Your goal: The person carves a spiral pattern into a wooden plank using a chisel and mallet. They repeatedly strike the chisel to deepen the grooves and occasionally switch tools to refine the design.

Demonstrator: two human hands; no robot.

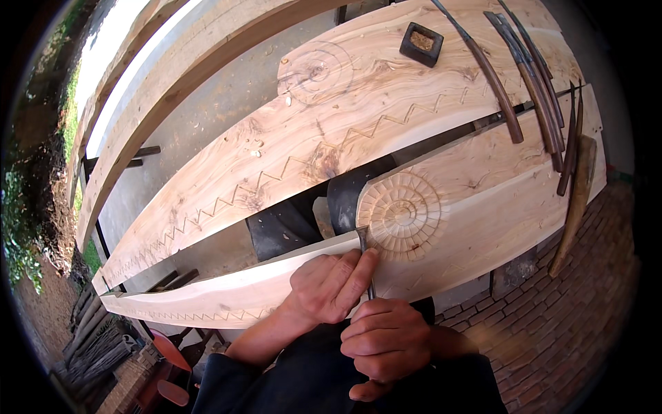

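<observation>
A chisel has its tip at the left edge of a carved, segmented circle on the nearer pale wooden board, beside the step in that board's upper edge. My left hand is closed on the chisel's metal shaft, fingertips close to the board. My right hand is wrapped round the lower part of the chisel, whose handle is mostly hidden in the fist. A second board with a carved zigzag and a faintly marked circle lies just beyond.
Several long chisels, a wooden mallet and a dark square box of shavings rest on the boards. Curved beams stand upper left. Dark padded supports show between the boards. Brick paving is at right, stacked logs lower left.
</observation>
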